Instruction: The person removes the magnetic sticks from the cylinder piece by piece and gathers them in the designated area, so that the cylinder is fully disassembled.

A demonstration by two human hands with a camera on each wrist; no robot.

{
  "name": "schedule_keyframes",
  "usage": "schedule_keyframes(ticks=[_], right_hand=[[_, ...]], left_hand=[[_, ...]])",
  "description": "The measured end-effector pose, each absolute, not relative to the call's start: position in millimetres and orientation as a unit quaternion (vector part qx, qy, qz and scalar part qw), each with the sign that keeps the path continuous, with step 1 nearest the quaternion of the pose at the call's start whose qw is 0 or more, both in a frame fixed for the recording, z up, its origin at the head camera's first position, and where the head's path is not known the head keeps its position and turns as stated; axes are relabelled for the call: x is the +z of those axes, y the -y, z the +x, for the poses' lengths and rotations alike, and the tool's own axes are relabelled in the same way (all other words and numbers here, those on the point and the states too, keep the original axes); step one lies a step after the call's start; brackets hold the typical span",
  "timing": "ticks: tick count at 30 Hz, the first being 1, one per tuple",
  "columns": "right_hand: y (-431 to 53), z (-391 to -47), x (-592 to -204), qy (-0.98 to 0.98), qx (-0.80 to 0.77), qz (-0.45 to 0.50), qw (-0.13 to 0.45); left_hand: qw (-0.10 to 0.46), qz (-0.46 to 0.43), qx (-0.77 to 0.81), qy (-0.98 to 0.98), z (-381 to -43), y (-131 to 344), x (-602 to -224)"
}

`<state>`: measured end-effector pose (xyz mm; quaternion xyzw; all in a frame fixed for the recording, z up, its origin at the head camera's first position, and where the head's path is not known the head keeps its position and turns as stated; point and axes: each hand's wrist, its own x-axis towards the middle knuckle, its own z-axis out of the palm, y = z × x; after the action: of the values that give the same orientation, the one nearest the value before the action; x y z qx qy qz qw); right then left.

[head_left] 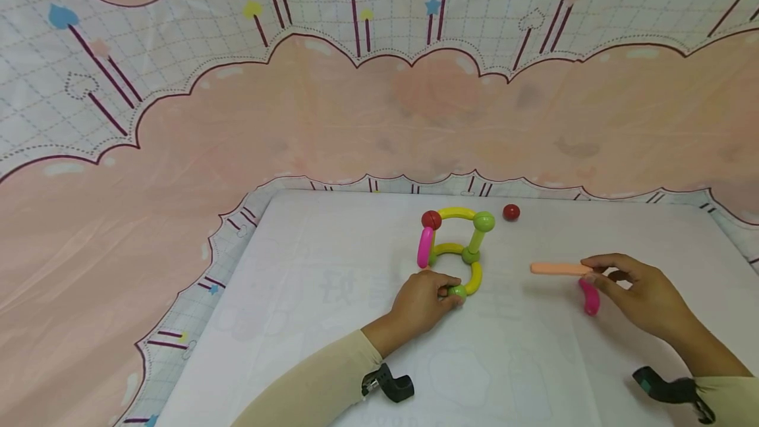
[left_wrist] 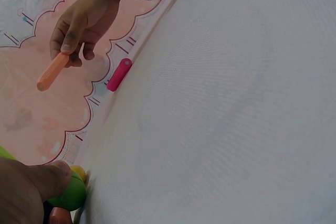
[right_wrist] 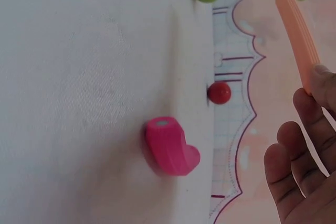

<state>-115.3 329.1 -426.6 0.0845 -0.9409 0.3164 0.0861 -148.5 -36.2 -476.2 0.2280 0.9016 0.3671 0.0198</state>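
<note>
A frame of magnetic toy rods and balls stands on the white tabletop in the head view. It has yellow curved rods (head_left: 456, 213), a green stick (head_left: 477, 241), a pink rod (head_left: 425, 247) and a red ball (head_left: 431, 219). At its near corner my left hand (head_left: 422, 300) pinches a green ball (head_left: 458, 291); the left wrist view shows the thumb on that ball (left_wrist: 72, 195). My right hand (head_left: 643, 295) holds an orange stick (head_left: 556, 269) by one end, raised above the table and apart from the frame. Beneath that hand lies a pink curved rod (right_wrist: 170, 145).
A loose red ball (head_left: 511, 212) lies just right of the frame, near the far edge of the white tabletop (head_left: 308, 348). Beyond that edge hangs a pink cloth (head_left: 356, 124) printed with candles. Each wrist bears a black camera mount (head_left: 391, 384).
</note>
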Motion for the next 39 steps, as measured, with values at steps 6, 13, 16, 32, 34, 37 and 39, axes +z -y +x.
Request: schedule_keyframes(ticks=[6,13,16,32,34,37,39], right_hand=[[-337,-114,-429,0.944,0.309,0.080,0.086],[-346,-111,-430,0.944,0.310,0.072,0.085],[-352,-110,-431,0.944,0.311,0.072,0.089],[-373,-106,-442,0.952,0.293,0.046,0.081],[-375,-105,-443,0.953,0.290,0.042,0.077],[-378,-104,-445,0.956,0.281,0.032,0.074],[-381,-103,-446,0.957,0.277,0.027,0.079]], left_hand=[[0.026,0.226,0.369,-0.901,-148,36,-475],[0.024,0.230,0.366,-0.901,-149,36,-475],[0.023,0.231,0.363,-0.902,-149,36,-475],[0.030,0.224,0.372,-0.900,-149,37,-476],[0.030,0.224,0.374,-0.899,-149,37,-477],[0.029,0.226,0.374,-0.899,-149,36,-477],[0.028,0.226,0.375,-0.898,-149,36,-476]])
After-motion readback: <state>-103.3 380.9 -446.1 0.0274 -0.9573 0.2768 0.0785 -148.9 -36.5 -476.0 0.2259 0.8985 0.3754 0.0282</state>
